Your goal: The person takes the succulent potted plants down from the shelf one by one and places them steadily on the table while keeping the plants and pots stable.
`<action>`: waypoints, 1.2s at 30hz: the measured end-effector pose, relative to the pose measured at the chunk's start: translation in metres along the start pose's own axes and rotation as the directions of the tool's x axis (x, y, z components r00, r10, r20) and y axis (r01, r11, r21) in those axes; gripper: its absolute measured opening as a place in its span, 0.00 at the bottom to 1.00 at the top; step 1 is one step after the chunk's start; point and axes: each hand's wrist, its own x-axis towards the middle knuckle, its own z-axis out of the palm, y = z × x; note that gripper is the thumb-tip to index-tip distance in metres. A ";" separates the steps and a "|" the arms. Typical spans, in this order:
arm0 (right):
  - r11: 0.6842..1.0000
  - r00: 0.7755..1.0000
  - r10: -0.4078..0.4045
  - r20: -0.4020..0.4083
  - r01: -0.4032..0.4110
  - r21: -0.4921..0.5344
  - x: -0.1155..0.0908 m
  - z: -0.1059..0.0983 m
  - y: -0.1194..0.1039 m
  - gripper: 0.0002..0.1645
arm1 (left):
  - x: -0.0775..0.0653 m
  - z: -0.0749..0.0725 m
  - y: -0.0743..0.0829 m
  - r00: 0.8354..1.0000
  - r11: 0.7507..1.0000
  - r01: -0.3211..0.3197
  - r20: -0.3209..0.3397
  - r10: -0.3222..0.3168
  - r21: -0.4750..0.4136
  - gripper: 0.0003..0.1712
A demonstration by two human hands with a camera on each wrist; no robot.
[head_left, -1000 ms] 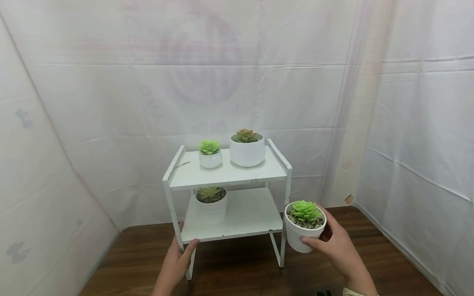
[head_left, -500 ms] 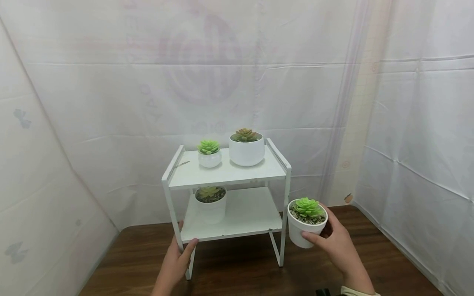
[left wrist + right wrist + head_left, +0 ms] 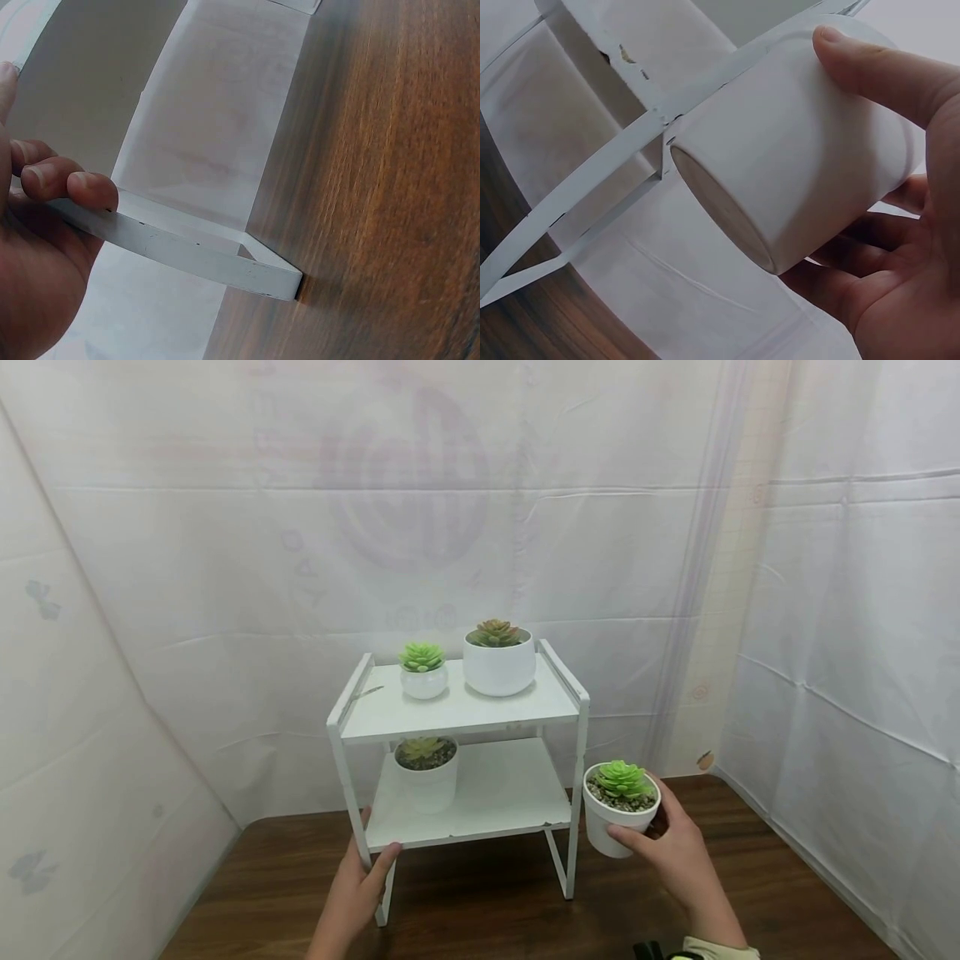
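Observation:
My left hand point(image 3: 358, 883) grips the left front leg of a white two-tier shelf point(image 3: 487, 793), fingers curled round it in the left wrist view. To the right of the shelf, my right hand point(image 3: 684, 852) holds a white potted succulent point(image 3: 621, 810) by its side, thumb in front. The right wrist view shows the bare underside of this pot point(image 3: 780, 157), raised off the table. On the top tier stand a small potted succulent point(image 3: 423, 672) and a wider pot with a reddish succulent point(image 3: 499, 660). Another potted succulent point(image 3: 427, 777) sits at the left of the lower tier.
The shelf stands on a dark brown wooden table point(image 3: 262, 877). White sheeting point(image 3: 225, 568) hangs close behind and at both sides. A black object point(image 3: 648, 950) shows at the bottom edge near the right sleeve point(image 3: 716, 950).
My right hand has shifted the held potted succulent slightly up and to the right, a little away from the shelf's right leg. My left hand keeps its place.

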 end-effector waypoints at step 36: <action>0.995 0.996 0.075 -0.045 -0.078 -0.060 0.012 0.017 0.029 0.58 | 0.000 -0.001 -0.001 1.000 1.000 -0.029 0.004 0.029 -0.011 0.47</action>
